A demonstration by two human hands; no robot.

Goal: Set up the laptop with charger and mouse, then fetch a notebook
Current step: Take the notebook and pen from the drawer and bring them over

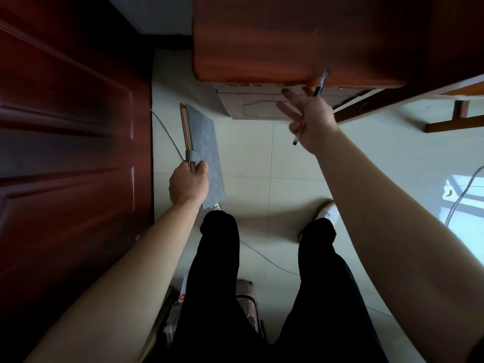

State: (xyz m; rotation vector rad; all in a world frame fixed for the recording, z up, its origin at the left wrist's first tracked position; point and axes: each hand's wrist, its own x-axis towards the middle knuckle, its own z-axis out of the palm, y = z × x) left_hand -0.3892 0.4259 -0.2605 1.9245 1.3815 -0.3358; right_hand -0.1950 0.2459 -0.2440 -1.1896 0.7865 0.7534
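Observation:
My left hand grips a grey-covered notebook by its lower spine edge, near its grey pen loop, and holds it over the floor beside the door. My right hand is raised at the front edge of the wooden desk. It holds a dark pen while several fingers spread out toward the drawer front under the desktop. No laptop, charger or mouse appears in this view.
A dark red door fills the left side. Thin cables run across the tiled floor. A wooden chair or frame leg stands at right. A bag lies on the floor behind my legs.

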